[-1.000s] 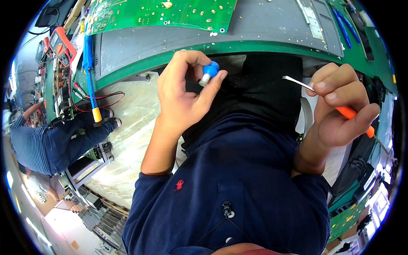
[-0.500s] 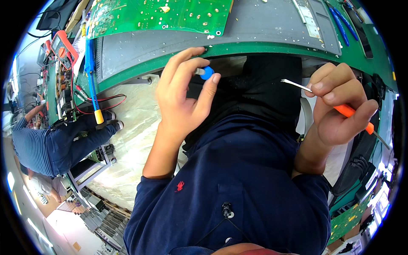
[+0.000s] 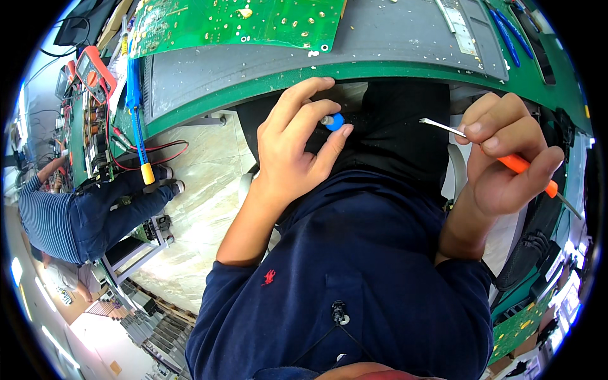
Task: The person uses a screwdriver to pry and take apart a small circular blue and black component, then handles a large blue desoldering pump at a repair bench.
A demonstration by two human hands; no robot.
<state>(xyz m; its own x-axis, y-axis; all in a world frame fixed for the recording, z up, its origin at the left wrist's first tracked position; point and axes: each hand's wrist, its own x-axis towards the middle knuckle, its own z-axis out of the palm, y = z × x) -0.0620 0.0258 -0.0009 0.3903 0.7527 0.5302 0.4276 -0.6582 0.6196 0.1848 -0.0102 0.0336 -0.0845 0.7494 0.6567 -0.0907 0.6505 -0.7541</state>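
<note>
In front of my lap, my left hand (image 3: 288, 152) pinches a small round blue piece with a short pale stem (image 3: 335, 121) between thumb and fingers. What exactly the piece is cannot be made out. On the right, my right hand (image 3: 500, 145) grips an orange-handled tool (image 3: 514, 164). Its thin metal blade, slightly bent at the tip, points left toward the blue piece but stays well apart from it. A second metal shaft comes out of the handle's other end. Both hands hang over my lap, nearer to me than the bench edge.
A large green circuit board (image 3: 234, 28) lies on the grey mat (image 3: 380, 47) across the bench. Blue tweezers (image 3: 505, 35) are at the far right. Toward the left are a red multimeter (image 3: 95, 73), a blue soldering iron (image 3: 133, 95) with a yellow end, and cables. Another person (image 3: 69, 218) stands beyond.
My left hand has shifted right and slightly down with the blue piece, closer to the tool tip. My right hand has hardly moved.
</note>
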